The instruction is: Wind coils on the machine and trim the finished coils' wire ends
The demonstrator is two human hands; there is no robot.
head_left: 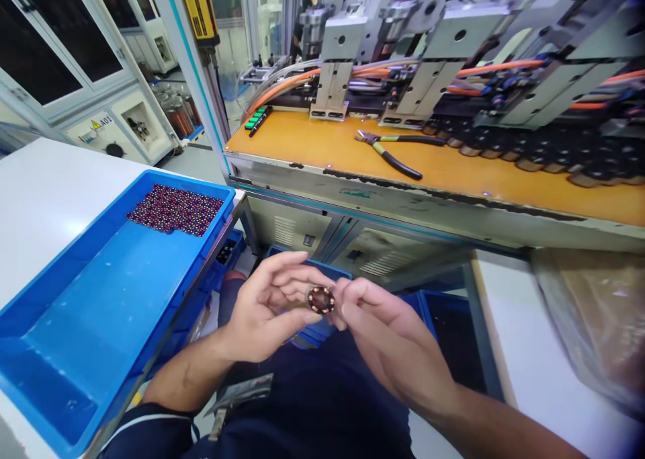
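A small round motor stator (321,300), dark with copper-coloured spots around its face, is held up in front of my body. My left hand (269,304) grips it from the left, with the thumb below and the fingers curled behind and above it. At its right edge, the fingertips of my right hand (375,318) are pinched together against it. Whether a fine wire lies between those right fingertips is too small to tell. To the left, a blue tray (95,291) holds many small round dark parts (176,209) with reddish and coppery spots, packed at its far end.
Ahead runs an orange-topped machine bench (302,140) with metal fixtures (335,69) and orange hoses. Black-handled cutting pliers (396,153) lie on it, near a row of dark cylindrical parts (534,150). At right, a plastic-wrapped box (599,311) rests on a white table (539,358).
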